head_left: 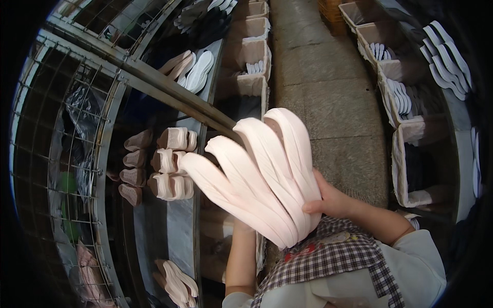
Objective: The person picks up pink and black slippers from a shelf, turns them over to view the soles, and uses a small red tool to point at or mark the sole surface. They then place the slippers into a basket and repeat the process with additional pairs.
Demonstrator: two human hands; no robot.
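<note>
A fanned stack of several pale pink shoe soles (257, 179) is held up in front of my body, their rounded ends spread apart at the far side and gathered close together at the near side. My right hand (331, 197) grips the stack at its right edge, the thumb pressed on the outermost sole. From below, my left hand (245, 231) reaches up behind the stack; its fingers are hidden by the soles.
On the left, a metal shelf (154, 226) carries pink shoe pieces (172, 159), white soles (199, 72) and more pink soles (177, 285) behind a wire-mesh frame (110, 154). Cloth-lined bins (400, 164) line both sides of a concrete aisle (328, 97). White soles (447, 61) lie far right.
</note>
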